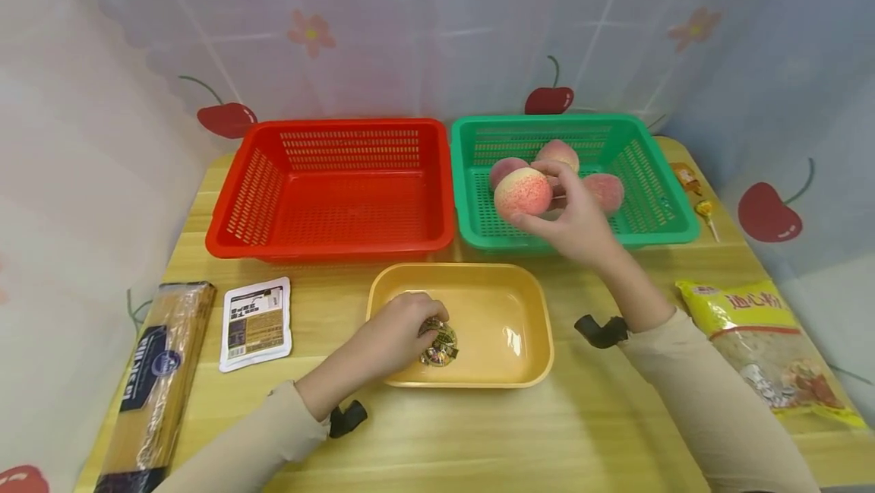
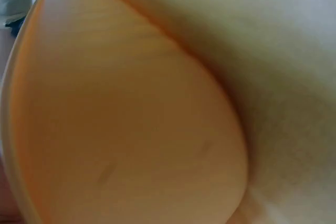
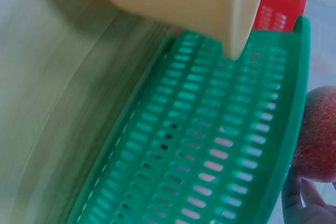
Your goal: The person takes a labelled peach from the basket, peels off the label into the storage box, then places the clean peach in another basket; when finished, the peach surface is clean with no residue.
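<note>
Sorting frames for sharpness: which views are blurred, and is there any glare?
Head view: sharp, with a glare spot in the yellow tray. Left wrist view: badly blurred, all orange. Right wrist view: soft motion blur over the green basket and peach.

Two baskets sit side by side along the table's [image 1: 478, 432] back edge: the left basket [image 1: 335, 189] and the right basket [image 1: 656, 204], with three peaches [image 1: 604, 191] in the latter. A tray [image 1: 519, 303] sits before them at centre, with wrapped sweets [image 1: 440, 341] in it. Left of the tray lies a flat packet [image 1: 256, 322], then a spaghetti pack [image 1: 157, 379] at the left edge. A macaroni bag [image 1: 766, 341] lies at the right edge, with a lollipop [image 1: 706, 213] behind it.
</note>
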